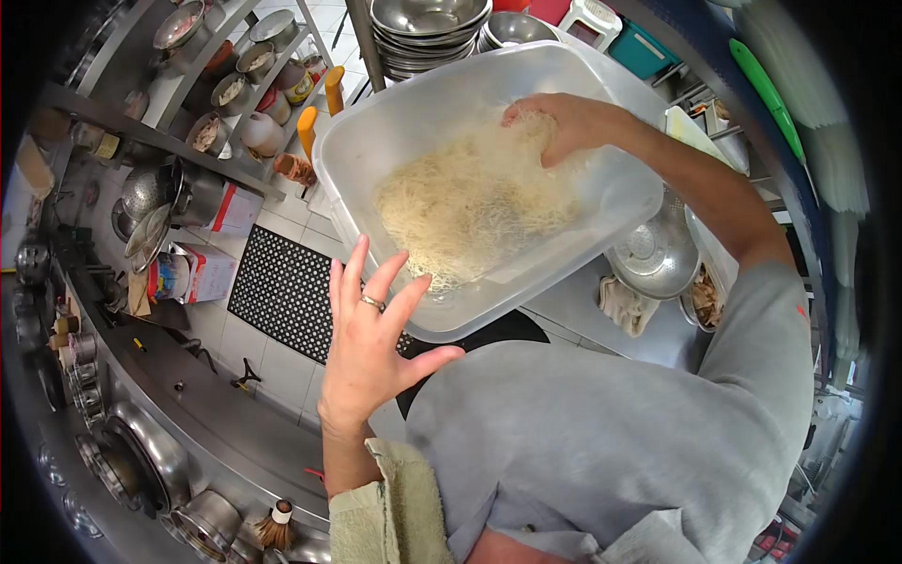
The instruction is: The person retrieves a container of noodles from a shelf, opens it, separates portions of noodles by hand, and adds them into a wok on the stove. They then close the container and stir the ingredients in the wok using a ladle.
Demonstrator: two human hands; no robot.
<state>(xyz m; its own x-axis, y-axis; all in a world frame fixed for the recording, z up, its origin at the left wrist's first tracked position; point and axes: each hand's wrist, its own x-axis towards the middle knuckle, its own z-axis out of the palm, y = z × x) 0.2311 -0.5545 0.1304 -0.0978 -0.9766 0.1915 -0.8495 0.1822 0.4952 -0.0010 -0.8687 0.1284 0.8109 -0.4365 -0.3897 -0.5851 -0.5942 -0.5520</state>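
A large translucent plastic tub (376, 127) holds a spread of thin pale noodles (470, 211), in what looks like water. Inside its far right part, my right hand (568, 130) curls its fingers round a clump of the noodles; the fingertips are partly hidden among the strands. My left hand (371, 334), with a ring on one finger, is raised at the near left corner of the tub. Its fingers are spread and hold nothing. Whether the fingertips touch the rim I cannot tell.
Stacked metal bowls (430, 38) stand behind the tub. A metal colander (658, 249) and a cloth (628, 305) lie to the right. Shelves with pots (233, 92) are at the far left, above a black perforated mat (282, 291). A steel counter (216, 414) runs along the left.
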